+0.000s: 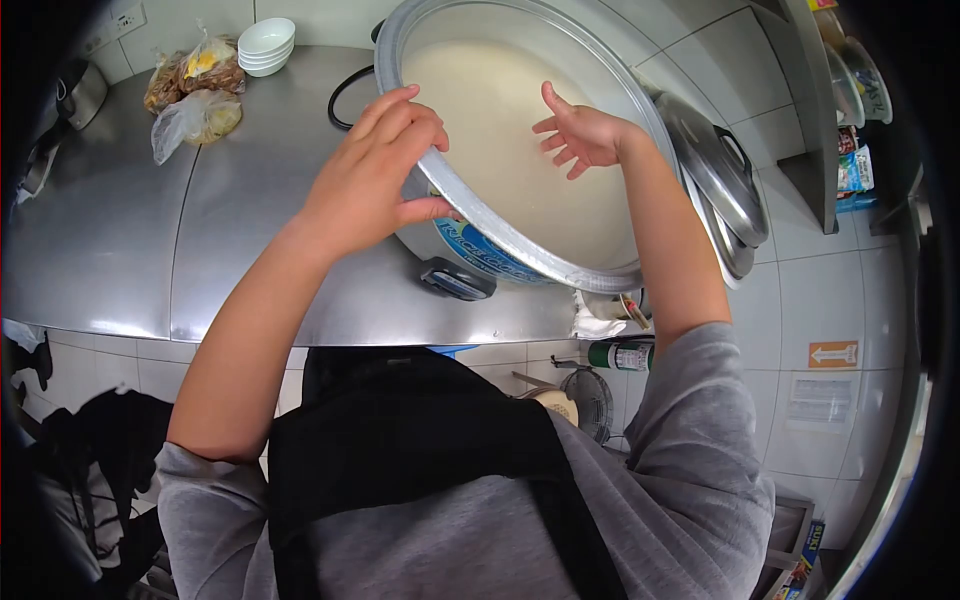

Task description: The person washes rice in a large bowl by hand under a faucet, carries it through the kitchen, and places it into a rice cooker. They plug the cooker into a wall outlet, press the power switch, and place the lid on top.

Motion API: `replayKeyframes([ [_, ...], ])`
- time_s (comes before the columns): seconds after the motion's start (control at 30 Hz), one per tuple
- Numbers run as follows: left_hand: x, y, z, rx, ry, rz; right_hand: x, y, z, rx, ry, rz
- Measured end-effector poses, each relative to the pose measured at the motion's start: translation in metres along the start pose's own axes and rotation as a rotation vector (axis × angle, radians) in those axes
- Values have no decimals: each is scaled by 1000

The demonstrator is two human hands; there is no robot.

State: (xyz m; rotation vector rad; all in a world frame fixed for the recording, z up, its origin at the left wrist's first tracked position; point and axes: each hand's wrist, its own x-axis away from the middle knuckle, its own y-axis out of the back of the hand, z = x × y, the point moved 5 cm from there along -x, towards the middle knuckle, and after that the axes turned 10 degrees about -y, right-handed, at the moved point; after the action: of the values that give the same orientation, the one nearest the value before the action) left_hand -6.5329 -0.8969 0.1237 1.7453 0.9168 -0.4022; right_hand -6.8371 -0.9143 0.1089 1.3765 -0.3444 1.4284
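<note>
A large rice cooker (478, 252) with a blue label stands on the steel counter. Its wide metal pot (512, 243) holds cloudy, whitish water (490, 120); whatever lies beneath the surface is hidden. My left hand (365, 175) grips the near left of the rim, fingers over the top edge and thumb against the outside. Over the water, right of the middle, my right hand (590, 138) is open with its fingers spread and holds nothing. Its fingertips hang close over the surface.
On the steel counter (110, 250), stacked white bowls (266, 45) and tied plastic bags of food (205, 80) sit at the back left. Metal lids (715, 165) lean beside the cooker on the right. A white cloth (597, 318) lies at the counter's front edge.
</note>
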Motion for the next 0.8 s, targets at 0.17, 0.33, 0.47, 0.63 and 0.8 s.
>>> replayKeyframes([
  [0.17, 0, 0, 0, -9, 11, 11, -14, -1, 4, 2, -32, 5],
  [0.33, -1, -1, -1, -16, 12, 15, -15, -3, 7, 33, -17, 34],
  [0.47, -2, -1, -1, -5, 29, 37, -17, -3, 6, 48, -12, 12],
  [0.63, -4, -3, -3, -17, 23, 52, -16, -5, 2, 38, -1, 6],
  [0.8, -5, -3, -3, -21, 27, 51, -2, -8, -3, 21, 37, -20],
])
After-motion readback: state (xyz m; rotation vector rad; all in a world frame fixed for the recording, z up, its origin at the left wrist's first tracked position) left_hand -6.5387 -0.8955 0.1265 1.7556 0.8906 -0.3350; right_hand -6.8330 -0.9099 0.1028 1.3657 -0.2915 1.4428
